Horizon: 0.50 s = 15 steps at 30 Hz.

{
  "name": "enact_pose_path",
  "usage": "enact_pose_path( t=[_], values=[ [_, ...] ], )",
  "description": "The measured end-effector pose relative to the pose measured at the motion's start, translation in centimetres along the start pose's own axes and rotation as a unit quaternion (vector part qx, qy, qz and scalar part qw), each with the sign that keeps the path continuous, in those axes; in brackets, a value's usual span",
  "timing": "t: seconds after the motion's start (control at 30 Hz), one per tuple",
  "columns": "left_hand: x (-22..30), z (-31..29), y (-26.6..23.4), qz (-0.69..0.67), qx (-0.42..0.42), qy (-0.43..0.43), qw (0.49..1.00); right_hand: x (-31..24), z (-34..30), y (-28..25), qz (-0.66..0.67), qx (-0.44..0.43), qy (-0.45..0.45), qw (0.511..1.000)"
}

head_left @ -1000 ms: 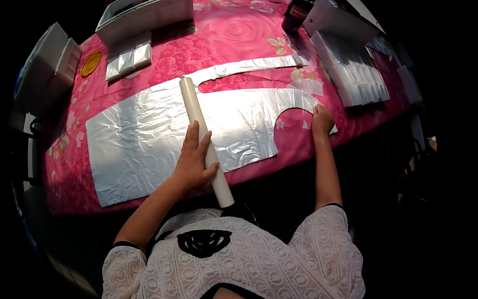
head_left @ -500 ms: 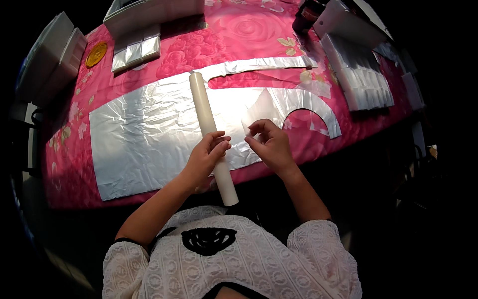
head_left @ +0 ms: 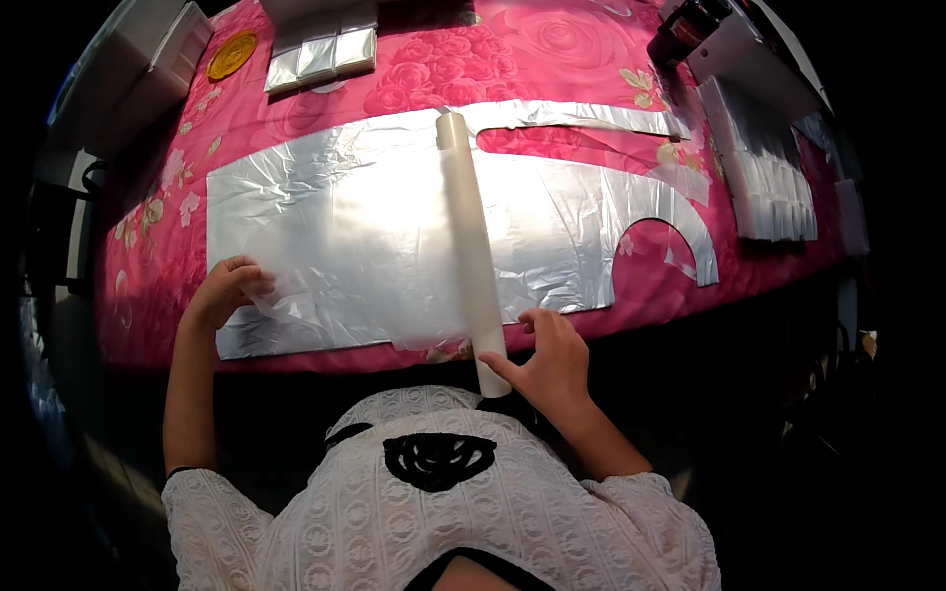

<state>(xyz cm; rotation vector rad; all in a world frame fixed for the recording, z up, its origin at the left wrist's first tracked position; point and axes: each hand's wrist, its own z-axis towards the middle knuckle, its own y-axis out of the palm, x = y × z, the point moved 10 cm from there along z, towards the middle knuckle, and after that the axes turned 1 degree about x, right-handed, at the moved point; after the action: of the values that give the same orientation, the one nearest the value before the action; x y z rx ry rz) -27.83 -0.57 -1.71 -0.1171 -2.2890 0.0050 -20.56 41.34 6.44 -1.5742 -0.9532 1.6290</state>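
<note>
A pale roll of clear plastic film [head_left: 473,236] lies lengthwise across a flat silver plastic bag [head_left: 557,227] with curved handle cut-outs. A sheer sheet of film [head_left: 394,286] stretches from the roll to the left over the bag. My left hand [head_left: 225,291] pinches the loose end of this film near the bag's lower left part. Beside the near end of the roll is my right hand [head_left: 554,360], its thumb at the roll's side and its fingers apart. The roll's near end overhangs the table edge.
A pink floral tablecloth [head_left: 414,84] covers the table. Small packets [head_left: 320,59] and a yellow disc [head_left: 233,56] lie at the far left, near white bins [head_left: 163,69]. A stack of clear bags [head_left: 764,167] and a dark jar [head_left: 680,32] are at the right.
My left hand has moved left from the roll, drawing film out across the bag. The right hand has let go of the film's corner and come nearer to me, beside the roll.
</note>
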Motion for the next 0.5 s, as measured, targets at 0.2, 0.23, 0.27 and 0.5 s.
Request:
enact_pose_path(
  t=[0.2, 0.23, 0.27, 0.5],
  values=[
    [0.7, 1.6, -7.5, 0.318, 0.088, 0.041, 0.943, 1.4, -2.0, 6.3, 0.102, -0.243, 0.105, 0.959],
    [2.9, 0.9, -7.5, 0.407, 0.152, 0.091, 0.896, 1.4, -2.1, 6.5, 0.099, -0.246, 0.11, 0.958],
    [5.3, 0.0, -6.9, 0.491, 0.213, 0.141, 0.833, 1.5, -2.1, 6.7, 0.097, -0.246, 0.114, 0.958],
    [9.6, -3.9, 18.2, 0.434, 0.093, 0.446, 0.777, 2.3, -2.3, 6.9, 0.14, -0.242, 0.133, 0.951]
  ],
)
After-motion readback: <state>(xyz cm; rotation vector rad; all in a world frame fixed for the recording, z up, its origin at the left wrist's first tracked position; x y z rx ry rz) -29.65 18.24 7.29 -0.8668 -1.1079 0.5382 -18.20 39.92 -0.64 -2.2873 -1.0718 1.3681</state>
